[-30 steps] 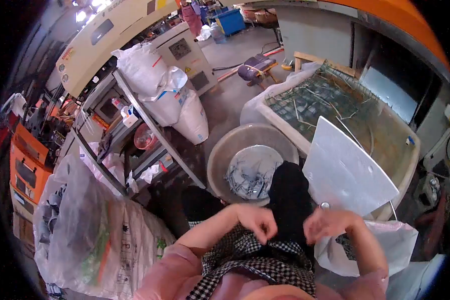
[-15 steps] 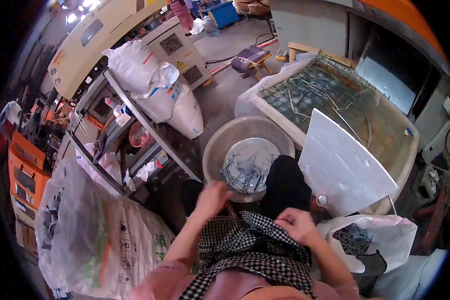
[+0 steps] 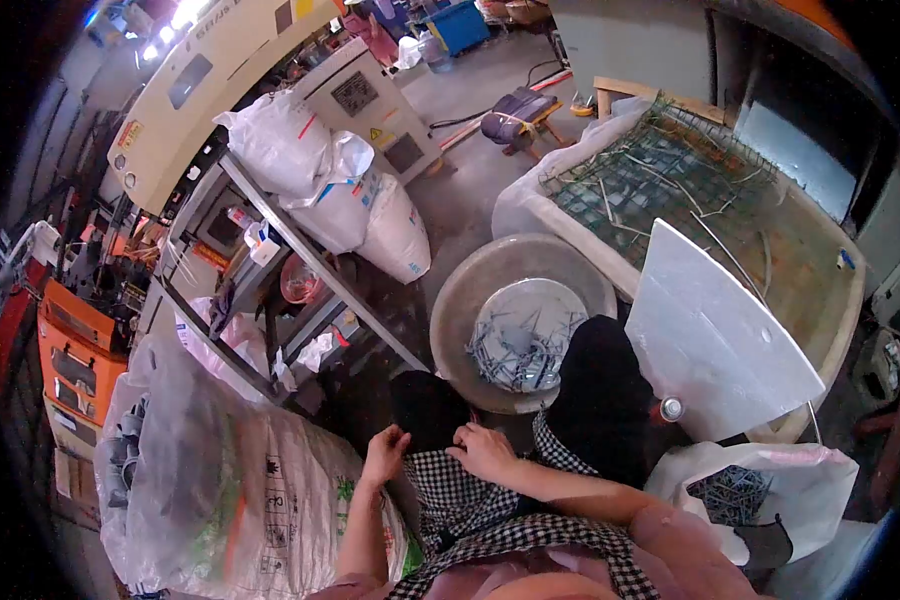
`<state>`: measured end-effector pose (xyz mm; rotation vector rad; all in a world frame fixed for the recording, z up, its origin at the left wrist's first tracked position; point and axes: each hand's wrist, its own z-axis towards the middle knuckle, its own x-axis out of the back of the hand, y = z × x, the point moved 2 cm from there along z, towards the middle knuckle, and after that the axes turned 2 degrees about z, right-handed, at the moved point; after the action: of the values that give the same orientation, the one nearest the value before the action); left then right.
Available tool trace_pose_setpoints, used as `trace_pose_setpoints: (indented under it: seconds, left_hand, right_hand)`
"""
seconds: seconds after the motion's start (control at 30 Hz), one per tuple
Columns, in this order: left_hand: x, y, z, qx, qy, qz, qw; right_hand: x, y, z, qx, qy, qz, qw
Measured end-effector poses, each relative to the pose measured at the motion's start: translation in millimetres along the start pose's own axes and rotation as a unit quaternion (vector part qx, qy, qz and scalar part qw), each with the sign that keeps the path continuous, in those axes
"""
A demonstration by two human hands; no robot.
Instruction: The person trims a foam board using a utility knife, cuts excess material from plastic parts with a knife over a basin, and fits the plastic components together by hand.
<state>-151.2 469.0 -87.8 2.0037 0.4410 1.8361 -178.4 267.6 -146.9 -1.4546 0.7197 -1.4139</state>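
My left hand point(image 3: 385, 454) pinches the left edge of the black-and-white checkered apron point(image 3: 460, 505) by my knee. Bent fingers of my right hand point(image 3: 483, 451) grip the same apron's upper edge, a short way to the right. Both hands are over my lap, in front of the round basin point(image 3: 455, 310). Inside the basin, many thin grey pieces point(image 3: 520, 345) lie in and around a pale round area. An open white sack point(image 3: 815, 495) at the lower right holds more thin grey pieces point(image 3: 730, 494).
A large tub point(image 3: 835, 330) with green mesh point(image 3: 670, 165) stands at the right, with a white board point(image 3: 715, 345) leaning on it. A can point(image 3: 670, 409) stands near my knee. Left are a metal rack point(image 3: 320, 270), stacked white sacks point(image 3: 275, 145) and a big plastic bag point(image 3: 260, 490).
Both hands have come to the apron's edge near my left knee; the right hand crossed leftward over my lap. The apron now lies spread towards the left knee. The camera view has shifted slightly.
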Motion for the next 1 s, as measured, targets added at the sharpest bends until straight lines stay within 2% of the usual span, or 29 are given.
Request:
trace_pose_setpoints:
  seconds: [0.07, 0.1, 0.13, 0.17, 0.2, 0.27, 0.3, 0.33, 0.4, 0.47, 0.53, 0.57, 0.6, 0.67, 0.7, 0.73, 0.77, 0.8, 0.87, 0.93, 0.97, 1.0]
  left_hand:
    - [13.2, 25.7, -5.3, 0.120, -0.169, -0.183, 0.961]
    - [15.0, 18.2, -6.5, 0.111, -0.250, -0.252, 0.928]
    - [21.0, 25.0, -11.1, 0.114, -0.250, -0.251, 0.928]
    - [25.6, 37.1, -21.6, 0.068, -0.397, -0.248, 0.881]
    - [29.1, 48.2, -30.5, 0.021, -0.533, -0.238, 0.811]
    - [4.2, 61.2, -66.9, -0.116, -0.741, -0.171, 0.639]
    - [-3.2, 61.1, -74.6, -0.114, -0.741, -0.171, 0.639]
    - [-10.9, 60.4, -81.8, -0.107, -0.763, -0.049, 0.635]
    - [-14.7, 58.4, -80.1, -0.103, -0.793, 0.086, 0.595]
    - [-6.3, 70.9, -42.4, -0.018, -0.717, 0.047, 0.696]
    - [-3.4, 120.8, -9.4, -0.093, -0.681, 0.015, 0.726]
    - [-6.8, 140.1, -1.0, -0.118, -0.644, 0.004, 0.756]
    - [-12.5, 155.5, 5.2, -0.138, -0.590, -0.015, 0.795]
    - [-34.3, 180.8, 10.7, -0.221, -0.522, -0.081, 0.820]
    - [-37.7, 203.4, 7.5, -0.238, -0.526, -0.020, 0.816]
    - [-59.1, 231.8, 12.3, -0.302, -0.525, -0.003, 0.796]
    - [-70.9, 247.1, 15.8, -0.310, -0.540, -0.032, 0.782]
    - [-80.4, 261.2, 16.3, -0.317, -0.550, -0.061, 0.771]
    - [-89.8, 303.6, 6.2, -0.399, -0.499, -0.081, 0.765]
    - [-97.4, 338.0, -21.0, -0.474, -0.417, -0.035, 0.775]
    - [-112.6, 340.6, -35.1, -0.515, -0.402, -0.045, 0.756]
    - [-128.2, 339.2, -47.3, -0.556, -0.381, -0.056, 0.736]
  right_hand:
    - [8.7, 2.2, 0.4, -0.016, 0.012, 0.026, 0.999]
    - [13.6, 4.4, -0.3, -0.029, 0.028, 0.051, 0.998]
    - [13.8, 9.0, 0.1, -0.030, 0.027, 0.052, 0.998]
    - [14.6, 15.1, 2.2, -0.012, 0.067, 0.080, 0.994]
    - [18.1, 17.8, 3.9, 0.006, 0.108, 0.109, 0.988]
    - [21.7, 19.8, 8.4, -0.016, 0.096, 0.098, 0.990]
    - [24.1, 19.2, 9.4, -0.036, 0.082, 0.119, 0.989]
    - [28.7, 18.7, 9.0, -0.057, 0.069, 0.139, 0.986]
    - [35.7, 14.8, 4.9, -0.047, 0.056, 0.167, 0.983]
    - [39.6, 9.7, -9.6, -0.036, 0.066, 0.185, 0.980]
    - [54.9, 1.1, -23.7, -0.030, 0.054, 0.168, 0.984]
    - [60.5, -3.6, -35.0, -0.018, 0.082, 0.161, 0.983]
    - [70.7, -9.1, -40.4, -0.047, 0.053, 0.145, 0.987]
    - [91.4, -18.1, -59.8, -0.106, 0.107, 0.138, 0.979]
    - [101.9, -17.9, -73.0, -0.105, 0.155, 0.119, 0.975]
    - [130.5, -7.7, -89.4, -0.105, 0.203, 0.099, 0.969]
    - [149.8, -7.1, -102.3, -0.124, 0.209, 0.049, 0.969]
    - [164.4, -6.4, -120.6, -0.100, 0.251, 0.052, 0.961]
    - [205.8, -28.5, -166.8, -0.148, 0.281, 0.030, 0.948]
    - [249.0, -52.8, -213.5, -0.187, 0.338, 0.000, 0.922]
    - [267.4, -52.3, -238.5, -0.197, 0.387, -0.130, 0.891]
    - [285.9, -47.3, -262.5, -0.283, 0.409, -0.205, 0.843]
